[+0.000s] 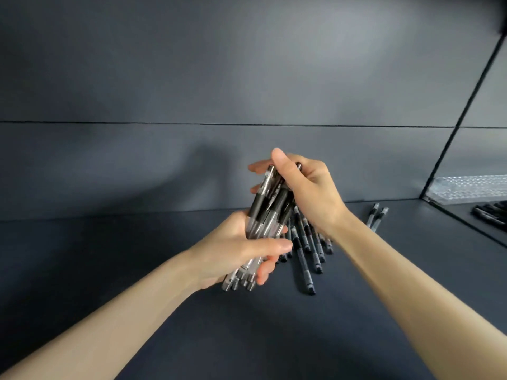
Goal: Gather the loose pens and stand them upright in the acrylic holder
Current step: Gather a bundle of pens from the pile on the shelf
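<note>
Acrylic, clear and ribbed, makes up the holder (472, 189), which is seen at 3 o'clock against the right edge of the view, beyond a dark slanted panel edge (463, 119). What is held in it cannot be told. Just below it, toward 4 o'clock, a few dark pens (489, 212) are laid flat.

The lower half of the view is taken up by a matt, dark blue-grey desk (274, 338). It is backed by a grey-blue wall (164, 78), which is crossed by one thin horizontal seam.

A bundle of pens (270, 207) is held above the desk near the middle of the view. It is tilted, with its upper end toward 1 o'clock and its lower end toward 7 o'clock. The left grip (233, 248) is closed round the lower part of the bundle, with fingers and thumb curled about the barrels. The right grip (307, 185) is curled over the upper end, with the thumb raised beside the tips.

Loose pens (304, 242) are laid on the desk toward 5 o'clock from the bundle, fanned out and overlapping. Two more pens (378, 213) are laid side by side toward 3 o'clock from that fan, apart from it.

Clear barrels, black rubber sleeves and dark ends are shown on the pens. Any printing on them is too small to be read.
</note>
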